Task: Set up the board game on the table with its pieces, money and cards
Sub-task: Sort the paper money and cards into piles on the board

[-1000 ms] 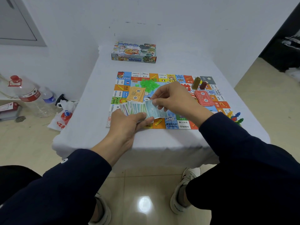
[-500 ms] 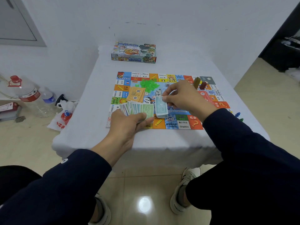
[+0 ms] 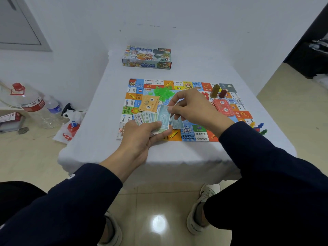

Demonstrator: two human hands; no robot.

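The colourful game board (image 3: 188, 135) lies flat on the white table (image 3: 99, 132). My left hand (image 3: 142, 137) grips a fanned stack of paper money (image 3: 147, 118) over the board's near left part. My right hand (image 3: 191, 107) pinches the top of one blue-green bill (image 3: 163, 116) at the fan's right end. Another bluish bill (image 3: 177, 123) lies on the board just below my right hand. An orange card deck (image 3: 148, 103), a red card deck (image 3: 222, 107), a heap of green houses (image 3: 163, 92) and two upright tokens (image 3: 217, 91) rest on the board.
The game box (image 3: 147, 56) stands at the table's far edge. Coloured pawns (image 3: 258, 127) lie off the board's right edge. On the floor at left are water bottles (image 3: 33, 103) and a plastic bag (image 3: 71, 128). My shoes (image 3: 198, 210) are under the table's near edge.
My right hand carried a bill away from the fan to the board, left it there, and came back left to pinch another bill. My left hand has stayed put.
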